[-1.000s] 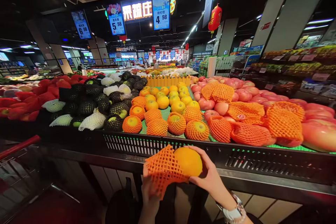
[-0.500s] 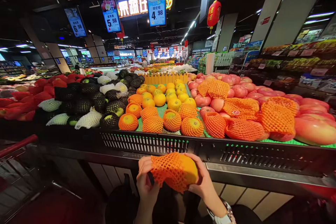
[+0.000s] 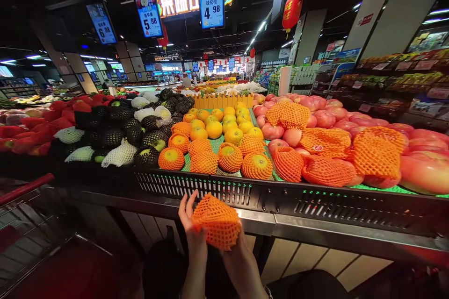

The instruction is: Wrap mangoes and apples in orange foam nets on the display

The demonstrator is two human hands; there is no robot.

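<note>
An orange in an orange foam net [image 3: 216, 222] is in front of me, below the display edge. The net covers all of the fruit that shows. My left hand [image 3: 194, 231] is at its left side, thumb against the net and two fingers stretched upward beside it; the other fingers are hidden. From below and the right, my right hand [image 3: 242, 257] cups the fruit, its fingertips out of sight behind the net. Beyond the rim lie netted oranges [image 3: 229, 157] and several bare oranges [image 3: 213, 129] on a green mat.
A black slotted crate edge [image 3: 196, 186] runs above a metal ledge [image 3: 301, 226]. Apples [image 3: 324, 120], some netted, fill the right. Black-netted fruit [image 3: 112, 138] lies left of the oranges. A shopping cart [image 3: 28, 189] stands at the lower left. Price screens [image 3: 211, 0] hang overhead.
The netted orange has moved left and slightly up, and its bare side no longer shows. My right hand has shifted left and beneath it. My left hand's fingers have straightened upward.
</note>
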